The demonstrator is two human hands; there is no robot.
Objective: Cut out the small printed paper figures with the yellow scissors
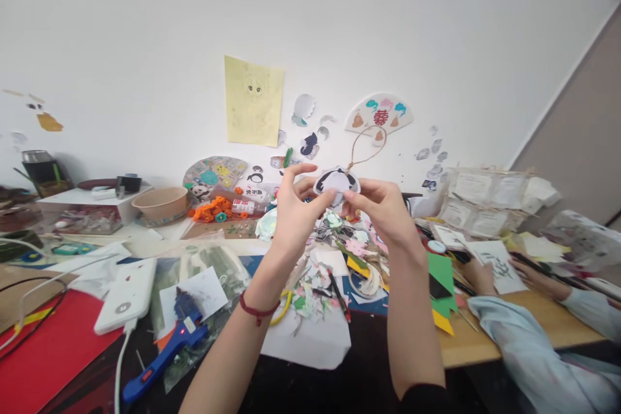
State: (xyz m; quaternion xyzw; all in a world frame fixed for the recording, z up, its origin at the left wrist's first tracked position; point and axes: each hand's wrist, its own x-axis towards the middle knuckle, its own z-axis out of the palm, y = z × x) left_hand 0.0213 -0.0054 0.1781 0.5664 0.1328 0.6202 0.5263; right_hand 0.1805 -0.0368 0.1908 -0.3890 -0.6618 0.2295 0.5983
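Observation:
Both hands hold up a small black and white paper cutout above the middle of the cluttered table. A loop of brown twine rises from its top edge. My left hand pinches the cutout's lower left part, thumb in front and fingers behind. On its lower right side my right hand grips it with the thumb in front. The fingertips behind the cutout are partly hidden. Paper scraps in several colours lie below the hands on a white sheet.
A blue glue gun lies at the lower left beside a white power bank with a cable. Red paper covers the left corner. At the right, another person's hands work on a drawn sheet. Green paper lies nearby.

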